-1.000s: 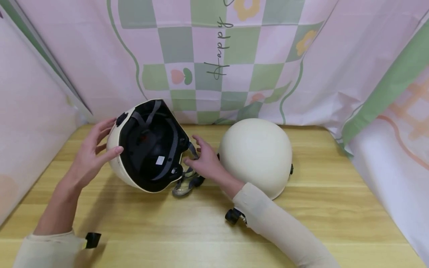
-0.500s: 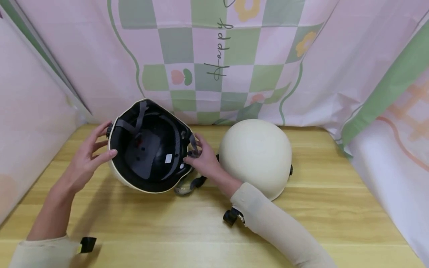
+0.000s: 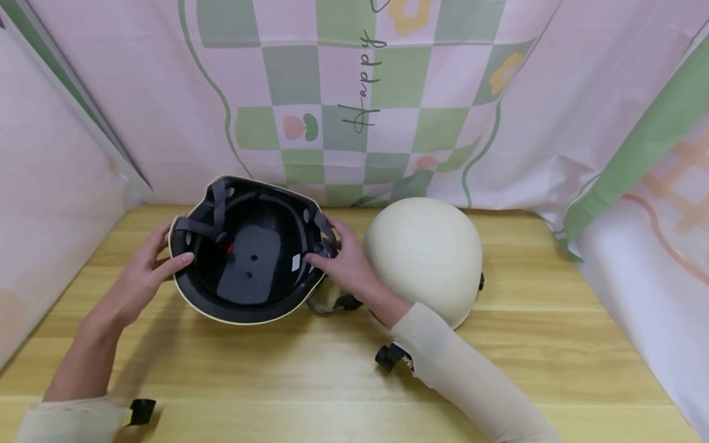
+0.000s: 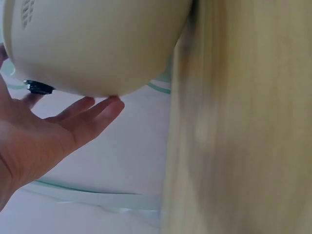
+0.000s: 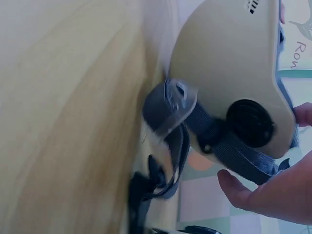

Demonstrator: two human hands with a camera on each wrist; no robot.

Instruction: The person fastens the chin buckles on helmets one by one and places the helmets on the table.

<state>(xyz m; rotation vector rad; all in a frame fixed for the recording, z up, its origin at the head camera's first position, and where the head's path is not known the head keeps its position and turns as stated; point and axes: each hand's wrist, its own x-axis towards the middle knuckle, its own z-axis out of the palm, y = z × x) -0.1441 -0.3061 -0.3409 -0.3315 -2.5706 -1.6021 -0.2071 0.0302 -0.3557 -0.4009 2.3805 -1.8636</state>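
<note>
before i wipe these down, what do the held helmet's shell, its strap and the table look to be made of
Shell: likely hard plastic, matte cream, going by the smooth, even surface.
Strap: woven fabric webbing, perhaps nylon; the ribbed weave shows.
Table: wood or wood-look laminate, with visible grain and a soft sheen.

A light brown wooden table [image 3: 554, 369] is showing long wavy stripes. A second cream helmet [image 3: 423, 258] is sitting there, round side up. Behind it, a big pale cloth [image 3: 396, 74] is hanging, showing green squares, yellow flowers [image 3: 505, 72] and the word "Happy" [image 3: 363, 86] running sideways. More cloth [image 3: 653, 295] is hanging on the right.
</note>
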